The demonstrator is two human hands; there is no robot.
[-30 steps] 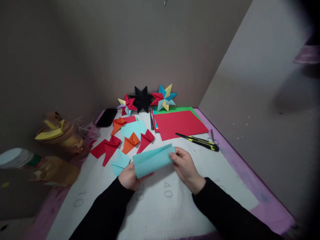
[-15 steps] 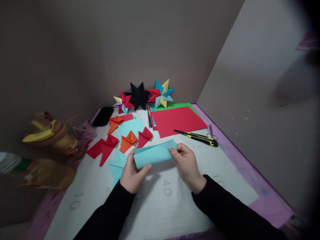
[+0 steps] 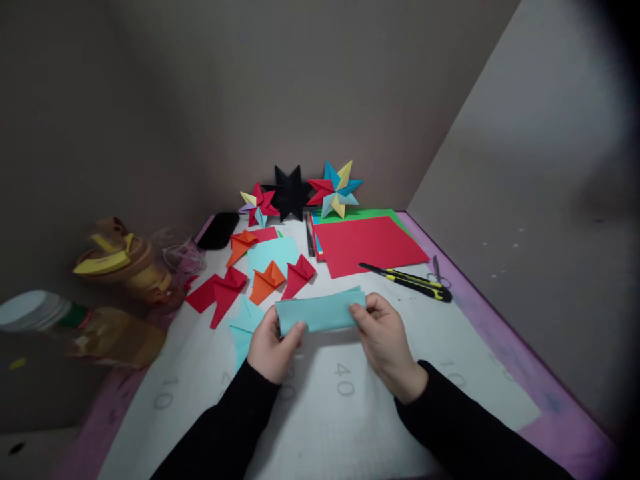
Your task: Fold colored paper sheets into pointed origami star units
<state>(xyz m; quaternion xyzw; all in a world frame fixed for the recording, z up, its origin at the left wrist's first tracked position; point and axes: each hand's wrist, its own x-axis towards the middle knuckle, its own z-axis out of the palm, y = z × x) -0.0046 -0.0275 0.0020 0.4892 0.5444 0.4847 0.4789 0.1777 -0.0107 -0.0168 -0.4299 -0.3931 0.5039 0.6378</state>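
A folded strip of light blue paper (image 3: 320, 311) is held just above the white mat (image 3: 325, 413). My left hand (image 3: 273, 350) pinches its left end with thumb on top. My right hand (image 3: 387, 343) grips its right end, fingers curled over the edge. Just behind the strip lie folded paper pieces: an orange one (image 3: 267, 281), a red one (image 3: 299, 274), and a light blue one (image 3: 243, 325) partly hidden by my left hand.
Three paper stars (image 3: 335, 189) lean on the back wall. Red sheets (image 3: 367, 244) lie at the back right, with a yellow-black utility knife (image 3: 410, 281) and small scissors (image 3: 438, 273) beside them. More red pieces (image 3: 220, 293), a black object (image 3: 219, 231) and clutter (image 3: 120, 267) sit left.
The blue paper has gone from a wider tilted sheet to a narrower, level strip. My left thumb has come up over its left end.
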